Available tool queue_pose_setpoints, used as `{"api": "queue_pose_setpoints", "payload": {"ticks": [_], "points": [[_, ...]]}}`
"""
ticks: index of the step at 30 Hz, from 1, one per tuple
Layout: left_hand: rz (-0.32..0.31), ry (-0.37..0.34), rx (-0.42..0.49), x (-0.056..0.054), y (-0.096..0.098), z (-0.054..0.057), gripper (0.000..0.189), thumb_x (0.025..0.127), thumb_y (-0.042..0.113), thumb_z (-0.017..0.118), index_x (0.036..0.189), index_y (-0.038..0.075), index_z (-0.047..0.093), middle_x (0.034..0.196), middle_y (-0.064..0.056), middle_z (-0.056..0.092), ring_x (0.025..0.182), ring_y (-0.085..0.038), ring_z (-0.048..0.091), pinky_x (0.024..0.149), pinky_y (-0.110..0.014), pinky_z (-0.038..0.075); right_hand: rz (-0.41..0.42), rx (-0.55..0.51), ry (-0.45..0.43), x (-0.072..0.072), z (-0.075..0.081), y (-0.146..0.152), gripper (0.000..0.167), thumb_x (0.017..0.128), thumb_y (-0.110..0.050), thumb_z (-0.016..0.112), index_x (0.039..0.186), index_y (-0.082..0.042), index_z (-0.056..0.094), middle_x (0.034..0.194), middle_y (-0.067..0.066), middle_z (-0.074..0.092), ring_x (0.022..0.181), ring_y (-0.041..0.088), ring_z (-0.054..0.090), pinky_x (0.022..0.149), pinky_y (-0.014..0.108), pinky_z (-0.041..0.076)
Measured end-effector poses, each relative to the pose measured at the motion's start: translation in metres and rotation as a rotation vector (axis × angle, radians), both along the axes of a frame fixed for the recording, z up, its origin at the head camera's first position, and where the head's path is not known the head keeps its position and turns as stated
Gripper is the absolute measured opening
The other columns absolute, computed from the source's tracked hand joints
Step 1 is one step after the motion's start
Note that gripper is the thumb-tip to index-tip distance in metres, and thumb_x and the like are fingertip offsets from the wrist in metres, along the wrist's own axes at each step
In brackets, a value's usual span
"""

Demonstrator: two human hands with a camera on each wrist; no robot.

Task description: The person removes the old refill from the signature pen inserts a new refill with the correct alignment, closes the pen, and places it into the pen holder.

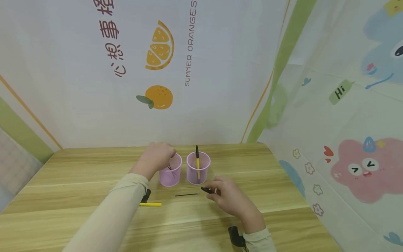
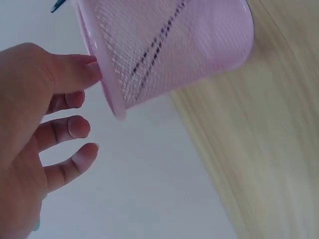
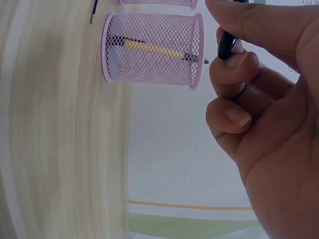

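Note:
Two pink mesh cups stand side by side at the back of the table. At the left cup (image 1: 170,179), my left hand (image 1: 155,156) reaches over the rim. In the left wrist view its thumb (image 2: 75,72) lies against the rim, the index finger is hidden, and the other fingers hang loosely curved. Thin dark sticks (image 2: 154,52) show through this cup's mesh. In front of the right cup (image 1: 192,175), my right hand (image 1: 231,197) pinches a short black pen cap (image 3: 228,46) between thumb and fingers. A yellow and black pen (image 1: 198,162) stands in the right cup.
A thin dark pen refill (image 1: 187,194) lies on the wooden table (image 1: 176,231) before the cups. Left of it lies a yellow pen barrel (image 1: 152,204), partly behind my left sleeve (image 1: 108,213). A printed white cloth (image 1: 214,115) hangs behind the table; another (image 1: 318,133) hangs at the right.

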State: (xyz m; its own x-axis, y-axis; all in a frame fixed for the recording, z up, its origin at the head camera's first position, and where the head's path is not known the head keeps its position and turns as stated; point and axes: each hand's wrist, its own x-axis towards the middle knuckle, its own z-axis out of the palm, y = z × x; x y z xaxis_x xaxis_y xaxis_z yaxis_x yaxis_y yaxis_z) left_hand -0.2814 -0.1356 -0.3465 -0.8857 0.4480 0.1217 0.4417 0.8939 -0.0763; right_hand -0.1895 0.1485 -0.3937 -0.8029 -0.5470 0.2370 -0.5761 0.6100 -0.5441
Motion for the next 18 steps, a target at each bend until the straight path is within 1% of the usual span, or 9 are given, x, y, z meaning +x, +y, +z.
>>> {"api": "queue_pose_setpoints", "payload": {"ticks": [4,6,8,12,14,18], "points": [[-0.018,0.012,-0.099,-0.0014,-0.0022,-0.0008,0.014,0.094,0.003,0.071,0.086,0.014,0.073,0.093,-0.008,0.075,0.083,-0.026,0.069,0.076,-0.049,0.063,-0.006,0.004,-0.006,0.0010,-0.0006,-0.0002,0.022,0.093,-0.004,0.078,0.115,-0.009,0.080,0.091,-0.005,0.066,0.076,0.000,0.052,0.067,0.019,0.050],[-0.032,0.027,-0.136,-0.0026,-0.0031,-0.0025,0.014,0.094,0.004,0.072,0.084,0.014,0.072,0.094,-0.009,0.075,0.083,-0.026,0.070,0.076,-0.048,0.064,-0.006,0.003,-0.003,0.0012,-0.0010,-0.0005,0.022,0.093,-0.004,0.079,0.115,-0.009,0.080,0.091,-0.005,0.066,0.076,0.000,0.051,0.067,0.019,0.050],[-0.046,0.050,-0.167,-0.0039,-0.0043,-0.0045,0.015,0.092,0.003,0.074,0.082,0.014,0.072,0.092,-0.009,0.076,0.082,-0.026,0.071,0.074,-0.047,0.064,-0.005,0.005,-0.003,0.0011,-0.0018,-0.0005,0.022,0.093,-0.004,0.079,0.115,-0.008,0.080,0.091,-0.005,0.066,0.076,0.000,0.052,0.067,0.019,0.050],[-0.047,0.066,-0.201,-0.0070,-0.0059,-0.0082,0.017,0.088,-0.001,0.077,0.079,0.012,0.072,0.090,-0.009,0.076,0.081,-0.027,0.072,0.072,-0.046,0.065,-0.008,0.007,-0.006,0.0001,-0.0034,-0.0001,0.022,0.093,-0.005,0.079,0.115,-0.009,0.080,0.092,-0.005,0.067,0.077,0.001,0.052,0.068,0.020,0.050],[-0.038,0.057,-0.210,-0.0083,-0.0062,-0.0090,0.017,0.088,-0.003,0.077,0.080,0.011,0.073,0.091,-0.010,0.076,0.081,-0.027,0.072,0.072,-0.046,0.066,-0.008,0.006,-0.006,-0.0006,-0.0040,0.0002,0.022,0.094,-0.005,0.078,0.115,-0.010,0.080,0.093,-0.005,0.067,0.077,0.001,0.053,0.069,0.020,0.050],[-0.039,0.041,-0.211,-0.0085,-0.0072,-0.0072,0.014,0.089,-0.004,0.076,0.083,0.009,0.074,0.095,-0.012,0.075,0.084,-0.029,0.073,0.074,-0.047,0.066,0.003,-0.006,0.003,-0.0015,-0.0047,0.0005,0.022,0.094,-0.004,0.078,0.115,-0.010,0.080,0.093,-0.004,0.068,0.078,0.000,0.053,0.068,0.020,0.051]]}}
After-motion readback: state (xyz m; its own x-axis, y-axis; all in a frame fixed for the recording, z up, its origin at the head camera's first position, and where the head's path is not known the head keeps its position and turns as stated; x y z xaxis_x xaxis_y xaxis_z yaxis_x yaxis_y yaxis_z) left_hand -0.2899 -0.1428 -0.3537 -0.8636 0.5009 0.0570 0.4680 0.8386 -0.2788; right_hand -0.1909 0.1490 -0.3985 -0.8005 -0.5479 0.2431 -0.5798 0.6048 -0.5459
